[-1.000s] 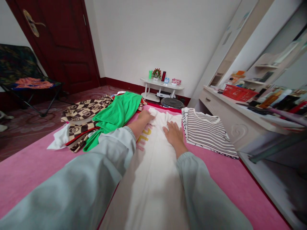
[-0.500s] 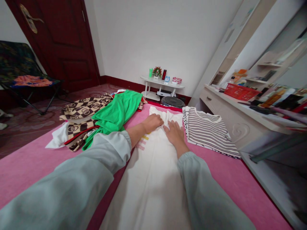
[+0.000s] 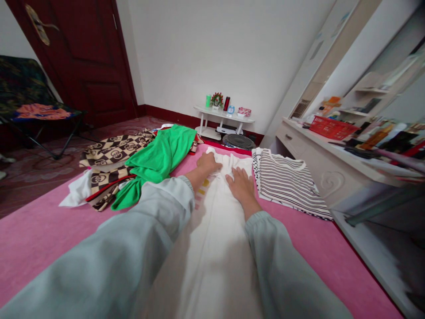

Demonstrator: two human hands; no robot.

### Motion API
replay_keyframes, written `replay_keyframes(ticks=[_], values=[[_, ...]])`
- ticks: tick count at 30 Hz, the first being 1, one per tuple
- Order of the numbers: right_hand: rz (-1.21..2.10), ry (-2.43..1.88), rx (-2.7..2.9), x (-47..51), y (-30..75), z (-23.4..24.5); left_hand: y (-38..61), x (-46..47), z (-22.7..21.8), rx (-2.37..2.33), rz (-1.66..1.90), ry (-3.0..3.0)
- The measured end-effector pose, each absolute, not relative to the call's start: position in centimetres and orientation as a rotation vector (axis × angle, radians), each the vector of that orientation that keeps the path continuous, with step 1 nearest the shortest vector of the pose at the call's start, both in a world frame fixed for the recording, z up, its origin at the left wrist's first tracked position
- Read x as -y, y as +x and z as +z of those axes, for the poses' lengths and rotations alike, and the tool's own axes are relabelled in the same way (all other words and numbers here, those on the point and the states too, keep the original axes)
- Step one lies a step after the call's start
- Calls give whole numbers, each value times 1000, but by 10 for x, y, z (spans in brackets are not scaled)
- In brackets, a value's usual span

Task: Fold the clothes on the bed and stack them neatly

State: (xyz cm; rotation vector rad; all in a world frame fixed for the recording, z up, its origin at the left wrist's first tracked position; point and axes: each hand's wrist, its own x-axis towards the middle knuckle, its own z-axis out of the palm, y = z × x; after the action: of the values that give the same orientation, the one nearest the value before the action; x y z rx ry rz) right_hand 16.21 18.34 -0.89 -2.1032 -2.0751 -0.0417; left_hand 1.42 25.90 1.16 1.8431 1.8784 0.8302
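A white garment [image 3: 219, 230] with a yellow and pink print along its left side lies lengthwise on the pink bed cover, creased near its far end. My left hand [image 3: 208, 164] is at the far left edge of the garment, fingers curled on the cloth. Just to its right, my right hand [image 3: 241, 184] rests flat on the same cloth with fingers spread. The fingertips of my left hand are partly hidden in the folds.
Left of the garment is a loose pile with a green garment [image 3: 164, 153] and a brown checked one [image 3: 116, 148]. A folded striped shirt [image 3: 287, 179] lies at right on the pink bed cover [image 3: 40, 248]. Beyond it stands a dresser [image 3: 318, 159] with a red basket [image 3: 334, 127].
My left hand has shifted left and slightly farther away, to the garment's edge, and the printed left side has been drawn inward. My right hand has stayed nearly in place.
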Motion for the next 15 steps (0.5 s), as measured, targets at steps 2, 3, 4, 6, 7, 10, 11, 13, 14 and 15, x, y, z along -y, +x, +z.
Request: replay_keyframes(ticks=[2,3,4,6,7,10,11,13,14,15], values=[[-42,-2100,2079,-183,162,-9,14,-261,14,-1933,817,1802],[-41,-2098,2079,-183,162,-9,14,-263,14,-1939,827,1790],[-39,-2098,2078,-183,162,-10,13,-265,14,-1943,845,1777],[-32,-2100,2073,-184,162,-10,9,-271,13,-1952,904,1734],[-31,-2101,2068,-184,162,-11,6,-275,12,-1956,943,1707],[-40,-2095,2049,-185,163,-12,-4,-287,11,-1979,1079,1613],[-42,-2090,2045,-185,163,-12,-7,-290,11,-1987,1114,1580],[-38,-2078,2044,-185,163,-12,-15,-297,11,-1993,1161,1515],[-36,-2073,2044,-185,163,-12,-19,-299,10,-1989,1175,1486],[-31,-2072,2044,-184,163,-12,-22,-300,10,-1981,1185,1462]])
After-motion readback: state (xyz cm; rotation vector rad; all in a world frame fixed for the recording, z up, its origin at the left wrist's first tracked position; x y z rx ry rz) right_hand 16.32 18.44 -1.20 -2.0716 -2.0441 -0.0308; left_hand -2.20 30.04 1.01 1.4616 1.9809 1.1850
